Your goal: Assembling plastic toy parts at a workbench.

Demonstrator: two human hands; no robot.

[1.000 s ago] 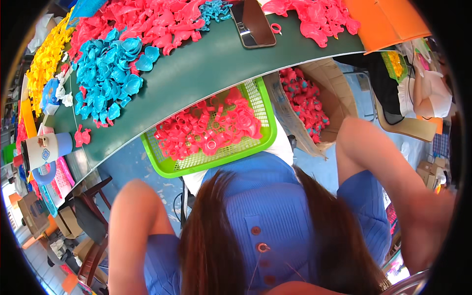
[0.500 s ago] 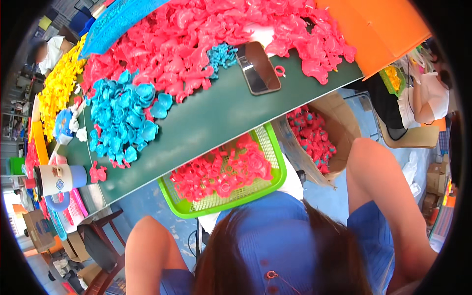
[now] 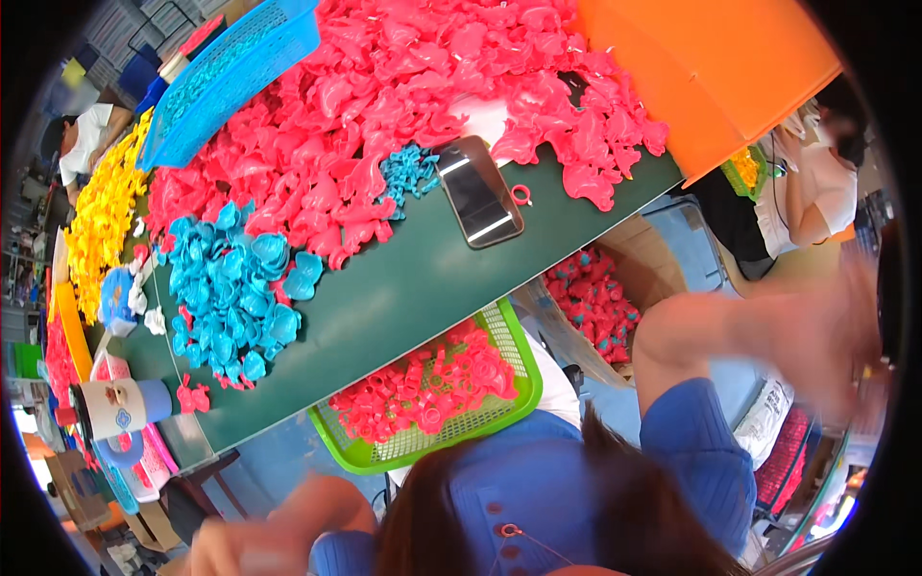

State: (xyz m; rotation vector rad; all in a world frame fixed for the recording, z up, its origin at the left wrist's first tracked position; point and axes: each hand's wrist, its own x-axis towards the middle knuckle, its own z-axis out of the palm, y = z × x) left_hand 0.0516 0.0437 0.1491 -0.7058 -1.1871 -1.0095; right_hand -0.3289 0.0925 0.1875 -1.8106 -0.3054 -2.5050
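My right hand is raised at the far right, smeared by motion, its fingers unclear. It is off the table, beyond the box beside me. Low at the left edge of the view, my left hand is partly cut off and blurred; what its fingers do is unclear. Nothing shows plainly in either hand. In front of my body rests a green basket of small pink plastic parts, partly under the table edge. On the green table lie a pile of blue cup-shaped pieces and a large heap of pink pieces.
A phone, a pink ring and small blue parts lie mid-table. An orange bin and blue basket flank the heap. A mug stands left. Below, a cardboard box holds pink-and-blue pieces. Other people sit nearby.
My right forearm has swung up and outward, bringing the hand into view at the right. My left hand has come into view at the lower left. The whole view has shifted slightly.
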